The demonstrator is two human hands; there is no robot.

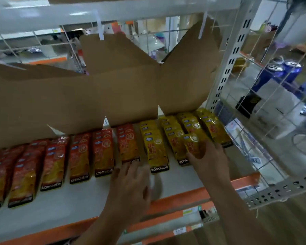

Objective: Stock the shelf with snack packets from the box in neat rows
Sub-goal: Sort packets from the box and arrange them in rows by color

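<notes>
Several yellow packets [156, 152] lie in rows on the shelf [69, 200], just in front of the box [78, 96]. I see the right hand [210, 156] gripping one more, prob. to extend a row; left hand [131, 183] spread, prob. for straightening.

The light was cool, flat and rather dim, falling from overhead; a pale glare sat on the upper beam [81, 14]. The box [78, 99] shaded the back of the shelf [69, 206]. Small highlights glinted on the yellow packets [157, 152]. My left hand [131, 183] was smeared with motion blur, my right hand [208, 156] sharper. Straight lines bowed toward the edges, and the background was soft.
</notes>
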